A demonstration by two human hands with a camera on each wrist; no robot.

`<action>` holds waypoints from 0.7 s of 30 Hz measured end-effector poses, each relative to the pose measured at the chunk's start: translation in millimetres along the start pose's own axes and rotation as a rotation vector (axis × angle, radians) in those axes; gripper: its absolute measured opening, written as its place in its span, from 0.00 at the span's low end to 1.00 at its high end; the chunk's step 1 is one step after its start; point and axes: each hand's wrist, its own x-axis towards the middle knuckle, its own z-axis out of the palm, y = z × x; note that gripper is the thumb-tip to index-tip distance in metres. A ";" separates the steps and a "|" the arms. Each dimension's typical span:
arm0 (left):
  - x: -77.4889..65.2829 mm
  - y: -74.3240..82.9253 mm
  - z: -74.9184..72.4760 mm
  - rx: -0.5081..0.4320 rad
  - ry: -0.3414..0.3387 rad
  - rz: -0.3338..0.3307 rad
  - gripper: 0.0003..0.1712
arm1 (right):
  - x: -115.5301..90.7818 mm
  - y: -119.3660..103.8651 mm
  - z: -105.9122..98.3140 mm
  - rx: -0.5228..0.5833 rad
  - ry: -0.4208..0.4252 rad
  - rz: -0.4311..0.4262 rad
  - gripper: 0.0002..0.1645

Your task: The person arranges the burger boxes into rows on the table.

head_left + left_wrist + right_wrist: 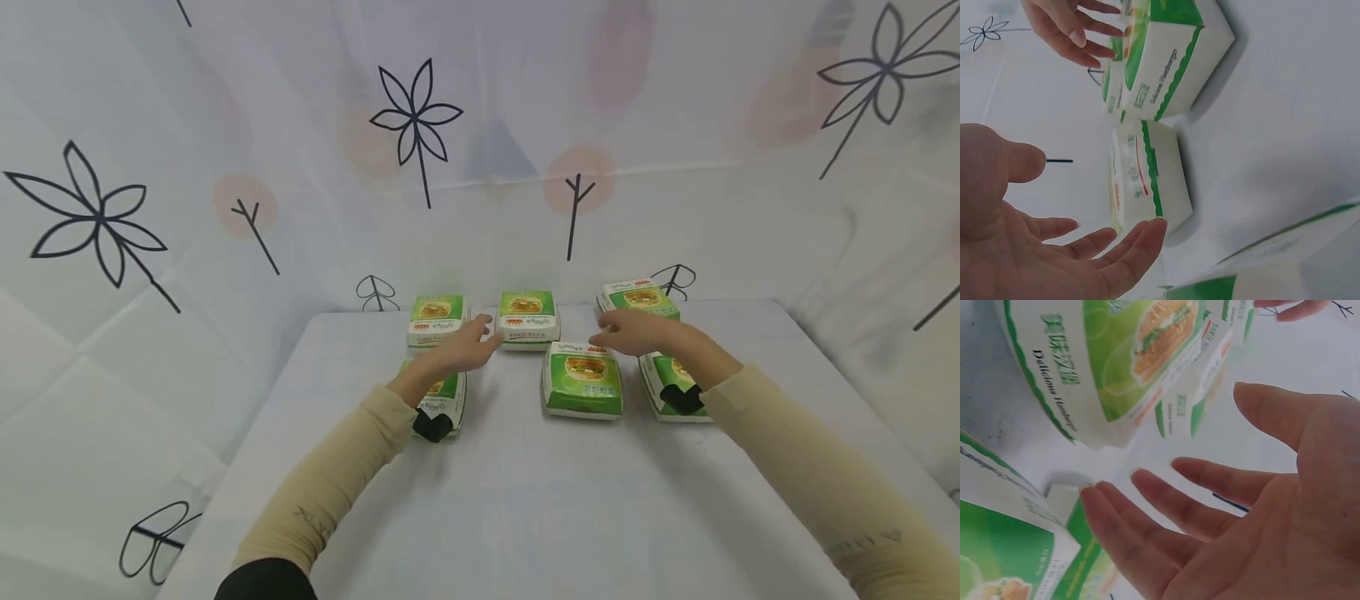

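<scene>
Several green-and-white hamburger boxes, with a burger picture on the lid, stand on the white table. My left hand (467, 346) hovers between the back left box (436, 310) and the back middle box (528, 321), over the front left box (452, 388). In the left wrist view its fingers are spread and nothing lies in the palm. My right hand (636, 331) is above the gap between the front middle box (582, 383), the back right box (637, 293) and the front right box (660, 383). Its fingers look loosely extended in the right wrist view, holding nothing.
A white cloth (495, 517) covers the table, with its back edge just behind the boxes. Hanging white fabric (300, 125) printed with leaf drawings surrounds the table. A black wrist device (433, 426) hangs below the left wrist and partly hides the front left box.
</scene>
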 end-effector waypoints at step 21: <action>-13.1 0.4 61.9 -0.225 -0.056 0.034 0.44 | -12.5 10.7 45.2 0.122 0.094 0.038 0.46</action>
